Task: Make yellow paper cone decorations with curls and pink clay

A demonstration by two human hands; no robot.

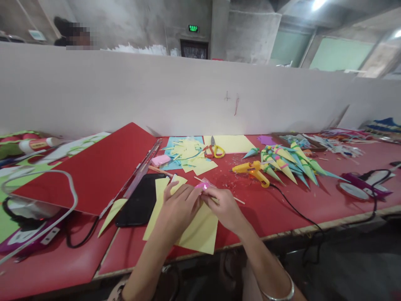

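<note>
My left hand (180,205) and my right hand (226,207) meet above sheets of pale yellow paper (200,230) near the table's front edge. Both are closed, their fingertips pinching a small shiny pink piece (205,185) that looks like plastic film or ribbon; the fingers hide part of it. Just beyond the fingers, a thin wooden stick (239,200) lies slanting on the red tabletop. Left of my left hand rests a black phone (138,205), with a yellow paper cone (112,215) beside it.
A yellow glue gun (252,169) with a black cord lies right of centre, beside a heap of paper cones (290,161). Scissors (214,150) and paper scraps (184,149) lie ahead. A red board (94,171) leans over a purple power strip (34,234) at left. A white partition (175,92) stands behind.
</note>
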